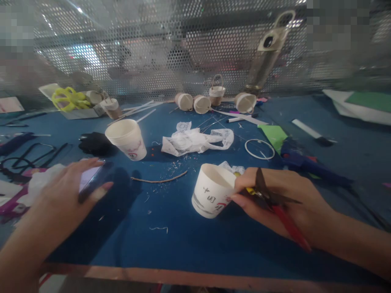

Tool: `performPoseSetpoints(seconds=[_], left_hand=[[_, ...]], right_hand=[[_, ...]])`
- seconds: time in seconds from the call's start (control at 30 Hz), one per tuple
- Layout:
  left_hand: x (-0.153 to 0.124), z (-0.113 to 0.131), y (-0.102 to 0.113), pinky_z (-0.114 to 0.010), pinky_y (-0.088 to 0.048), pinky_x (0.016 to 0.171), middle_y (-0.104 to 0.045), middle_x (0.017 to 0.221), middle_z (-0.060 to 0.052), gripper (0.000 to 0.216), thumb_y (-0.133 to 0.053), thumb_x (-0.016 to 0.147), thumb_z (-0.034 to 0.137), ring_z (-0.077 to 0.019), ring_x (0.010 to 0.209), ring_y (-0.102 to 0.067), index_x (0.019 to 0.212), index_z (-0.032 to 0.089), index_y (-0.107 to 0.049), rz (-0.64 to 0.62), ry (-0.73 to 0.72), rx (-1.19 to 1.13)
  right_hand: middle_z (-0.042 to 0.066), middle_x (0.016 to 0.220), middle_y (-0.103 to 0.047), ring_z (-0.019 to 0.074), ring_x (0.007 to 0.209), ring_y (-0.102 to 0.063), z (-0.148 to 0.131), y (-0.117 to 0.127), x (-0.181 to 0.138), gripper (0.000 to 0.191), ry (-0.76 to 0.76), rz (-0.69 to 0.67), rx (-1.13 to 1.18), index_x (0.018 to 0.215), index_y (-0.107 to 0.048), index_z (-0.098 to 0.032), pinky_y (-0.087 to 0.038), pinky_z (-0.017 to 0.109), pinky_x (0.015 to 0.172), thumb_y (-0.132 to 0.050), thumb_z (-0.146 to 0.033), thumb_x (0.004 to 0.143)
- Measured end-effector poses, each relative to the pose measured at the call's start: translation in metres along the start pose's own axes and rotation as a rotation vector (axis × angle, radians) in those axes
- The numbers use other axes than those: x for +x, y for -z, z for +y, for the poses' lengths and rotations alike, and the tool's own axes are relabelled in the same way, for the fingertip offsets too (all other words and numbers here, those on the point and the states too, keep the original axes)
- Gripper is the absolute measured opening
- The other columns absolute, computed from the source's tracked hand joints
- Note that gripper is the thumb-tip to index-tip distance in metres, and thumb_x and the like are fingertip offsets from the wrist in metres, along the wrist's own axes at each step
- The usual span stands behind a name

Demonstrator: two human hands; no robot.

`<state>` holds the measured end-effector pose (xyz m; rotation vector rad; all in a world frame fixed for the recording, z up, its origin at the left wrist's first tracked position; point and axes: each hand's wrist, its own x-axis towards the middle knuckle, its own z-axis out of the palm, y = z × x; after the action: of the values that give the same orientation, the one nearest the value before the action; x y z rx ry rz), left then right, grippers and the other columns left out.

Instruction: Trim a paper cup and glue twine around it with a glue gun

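A: Where is the white paper cup with black characters and a grey brushstroke (207, 195)?

B: Near the front of the blue-topped bench (171, 248), mouth up and tipped slightly. The right hand (290, 179) pinches its rim between thumb and fingers, probably because the thin wall is easiest to grip there.

A: And the metal scissors with a red handle (277, 211)?

B: They hang on that same hand, blades splayed across it, perhaps to leave the fingertips free for the cup.

A: What about the left hand (61, 195)?

B: Its fingers and thumb are spread around a slim dark smartphone with a lit screen (91, 177). It's blurred, so I can't tell whether it grips the phone or merely rests there.

A: What lies between the hands?

B: A thin, curved brown strip (159, 180) among pale scraps. Beyond it stands a nested stack of white paper cups (126, 138), likely stacked to save room. Several small brown-and-white baskets (216, 95) sit along the back, presumably out of the way.
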<state>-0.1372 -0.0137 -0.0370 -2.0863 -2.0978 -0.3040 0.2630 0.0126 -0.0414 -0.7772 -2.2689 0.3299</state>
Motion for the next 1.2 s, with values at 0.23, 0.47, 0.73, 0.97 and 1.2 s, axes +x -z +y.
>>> performPoseSetpoints(seconds=[0.23,0.47,0.73,0.97,1.2], left_hand=[[-0.011,0.041,-0.019,-0.055,-0.040,0.118,-0.055,0.148,-0.013,0.055,-0.052,0.098,0.057,-0.0331,0.137,-0.054,0.143,0.026,-0.043,-0.099,-0.300,-0.212],[-0.001,0.100,0.001,-0.052,-0.045,0.117,-0.060,0.149,-0.013,0.057,-0.056,0.097,0.057,-0.0337,0.137,-0.057,0.143,0.026,-0.047,-0.276,-0.550,-0.395],[0.011,0.134,0.000,-0.036,-0.053,0.107,-0.066,0.140,-0.001,0.064,-0.074,0.088,0.049,-0.0242,0.124,-0.066,0.143,0.034,-0.046,-0.547,-0.447,-0.883],[0.007,0.133,0.004,-0.034,-0.059,0.091,-0.071,0.121,-0.002,0.057,-0.082,0.081,0.043,-0.0262,0.112,-0.068,0.130,0.031,-0.054,-0.527,-0.256,-1.066],[0.005,0.132,0.002,-0.036,-0.057,0.091,-0.070,0.112,-0.002,0.063,-0.085,0.077,0.044,-0.0248,0.102,-0.067,0.130,0.031,-0.055,-0.466,-0.238,-1.053]], right_hand=[[-0.005,0.072,-0.065,0.0070,0.055,-0.058,-0.004,0.001,0.001,0.011,0.001,-0.003,-0.018,0.092,-0.062,-0.022,-0.043,0.018,0.054,-0.066,-0.013,0.088],[-0.003,0.069,-0.067,0.0093,0.055,-0.060,-0.011,0.003,0.006,0.008,0.016,-0.020,-0.038,0.088,-0.060,-0.023,-0.045,0.020,0.055,-0.062,-0.017,0.093],[-0.006,0.072,-0.066,0.0087,0.060,-0.061,-0.010,0.000,0.001,0.010,0.031,-0.134,-0.025,0.093,-0.061,-0.025,-0.044,0.020,0.059,-0.064,-0.016,0.092],[-0.002,0.076,-0.074,0.0115,0.063,-0.069,-0.014,0.001,0.004,0.006,-0.112,0.004,0.069,0.089,-0.064,-0.023,-0.051,0.020,0.057,-0.061,-0.019,0.093],[-0.005,0.068,-0.068,0.0080,0.058,-0.068,-0.014,0.000,0.010,0.008,-0.298,0.011,0.280,0.088,-0.064,-0.022,-0.056,0.016,0.060,-0.061,-0.018,0.094]])
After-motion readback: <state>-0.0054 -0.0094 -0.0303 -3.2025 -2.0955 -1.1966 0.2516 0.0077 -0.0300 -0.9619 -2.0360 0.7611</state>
